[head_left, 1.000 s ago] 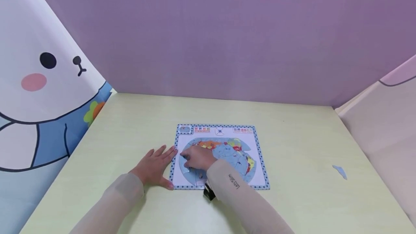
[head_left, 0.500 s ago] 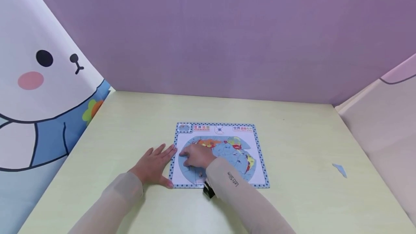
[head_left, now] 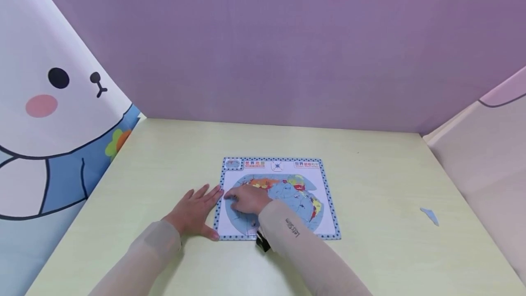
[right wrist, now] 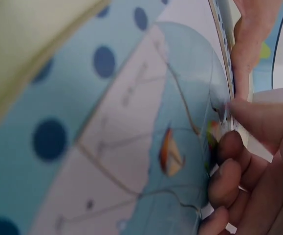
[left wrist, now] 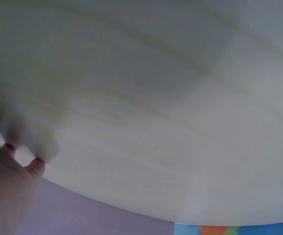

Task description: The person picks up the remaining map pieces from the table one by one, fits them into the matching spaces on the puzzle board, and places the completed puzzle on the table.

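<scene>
A world map jigsaw puzzle in a dotted frame lies flat on the table. My left hand is spread on the table at its left border, with fingertips and thumb at the edge. My right hand is over the left part of the map, one finger reaching to the map's left rim. In the right wrist view, its extended digit touches down near a dark gap between pieces, and the other fingers rest loosely bent against the map. No piece shows lifted between them.
A loose light blue puzzle piece lies far off on the right of the pale table. A purple backdrop stands behind, and a cartoon-printed cloth hangs on the left.
My right hand has shifted slightly left towards the map's left rim. The left hand and the loose piece stay where they were; the head view tilts slightly.
</scene>
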Available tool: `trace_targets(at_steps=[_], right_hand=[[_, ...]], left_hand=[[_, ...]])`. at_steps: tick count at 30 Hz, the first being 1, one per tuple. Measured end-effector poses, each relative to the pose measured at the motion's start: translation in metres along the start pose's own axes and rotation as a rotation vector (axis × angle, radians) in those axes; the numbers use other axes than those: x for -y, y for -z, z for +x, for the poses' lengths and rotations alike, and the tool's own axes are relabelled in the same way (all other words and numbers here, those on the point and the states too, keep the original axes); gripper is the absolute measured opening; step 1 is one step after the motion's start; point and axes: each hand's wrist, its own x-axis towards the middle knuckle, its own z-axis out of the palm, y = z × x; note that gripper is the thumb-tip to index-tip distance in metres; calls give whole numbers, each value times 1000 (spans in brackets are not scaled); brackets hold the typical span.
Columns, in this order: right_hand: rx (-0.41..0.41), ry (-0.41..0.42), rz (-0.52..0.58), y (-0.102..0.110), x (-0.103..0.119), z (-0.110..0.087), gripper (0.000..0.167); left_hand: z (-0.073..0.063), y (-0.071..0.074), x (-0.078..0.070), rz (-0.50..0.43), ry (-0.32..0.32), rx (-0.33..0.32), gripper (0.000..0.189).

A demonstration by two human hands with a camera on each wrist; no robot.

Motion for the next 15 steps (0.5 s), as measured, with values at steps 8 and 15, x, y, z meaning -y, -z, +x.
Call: trace_targets(at_steps=[8, 15], right_hand=[[-22, -19, -57, -1, 1, -3, 36], [-11, 25, -4, 6, -8, -7, 48]], left_hand=[[0, 0, -3, 8, -1, 8, 113], [-3, 2, -1, 6, -16, -16, 114]])
